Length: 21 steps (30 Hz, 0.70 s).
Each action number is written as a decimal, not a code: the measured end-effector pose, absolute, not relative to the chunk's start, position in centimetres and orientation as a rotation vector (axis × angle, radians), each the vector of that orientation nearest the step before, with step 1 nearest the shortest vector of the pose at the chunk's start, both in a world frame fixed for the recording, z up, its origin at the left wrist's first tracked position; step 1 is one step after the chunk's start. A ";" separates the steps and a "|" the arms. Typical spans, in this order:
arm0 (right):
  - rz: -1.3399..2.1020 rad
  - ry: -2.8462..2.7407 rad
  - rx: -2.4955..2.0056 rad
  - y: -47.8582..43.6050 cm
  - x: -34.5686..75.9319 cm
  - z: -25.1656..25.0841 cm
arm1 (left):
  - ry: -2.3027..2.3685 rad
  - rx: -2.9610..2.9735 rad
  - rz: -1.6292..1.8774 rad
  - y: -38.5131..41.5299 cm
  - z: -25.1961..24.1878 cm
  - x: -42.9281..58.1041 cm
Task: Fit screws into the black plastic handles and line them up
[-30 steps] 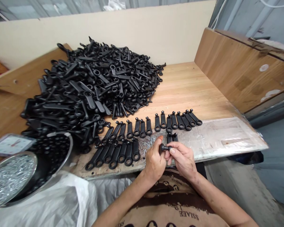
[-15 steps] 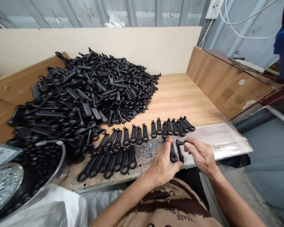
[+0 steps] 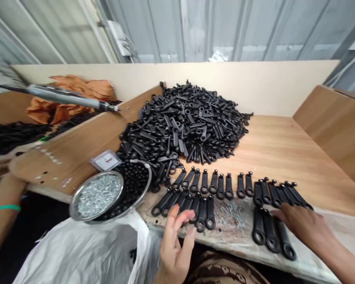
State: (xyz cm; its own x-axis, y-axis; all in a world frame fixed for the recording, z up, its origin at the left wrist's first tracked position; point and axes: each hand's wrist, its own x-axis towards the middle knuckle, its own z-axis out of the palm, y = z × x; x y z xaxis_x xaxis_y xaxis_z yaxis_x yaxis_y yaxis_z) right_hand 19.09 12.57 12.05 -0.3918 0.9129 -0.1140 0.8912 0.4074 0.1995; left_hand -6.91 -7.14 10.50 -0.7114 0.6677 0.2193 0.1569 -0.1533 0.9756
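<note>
My left hand (image 3: 177,240) is held over the front edge of the bench with its fingers apart and nothing in them. It is nearest to the front-left row of black levers (image 3: 201,221), each with a ring at its near end. My right hand (image 3: 309,227) has its fingertips on the upper end of a black lever (image 3: 286,240), which lies on the board beside two others. The grip itself is partly hidden. Between the groups lies a small scatter of silver screws (image 3: 232,215). Behind runs a longer row of levers (image 3: 213,183) with shiny tips.
A large heap of black levers (image 3: 189,118) covers the back of the bench. At left, a metal bowl of screws (image 3: 99,195) rests on a tub of round black knobs (image 3: 134,177). A power screwdriver (image 3: 68,96) hangs far left, above another person's arm (image 3: 6,213).
The view has swung left. My left hand has moved left, off the board and its lever. My right hand is now at a lever lying in the front-right group.
</note>
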 end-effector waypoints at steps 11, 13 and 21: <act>0.044 3.019 0.626 16.1 -6.7 16.8 | 1.792 0.624 2.075 -8.6 7.8 -11.0; -0.016 3.032 0.420 15.1 -10.4 16.0 | 1.842 0.601 2.073 -9.0 7.2 -11.5; -0.187 2.933 0.219 9.6 -16.7 14.6 | 1.925 0.577 2.011 -10.8 6.2 -12.8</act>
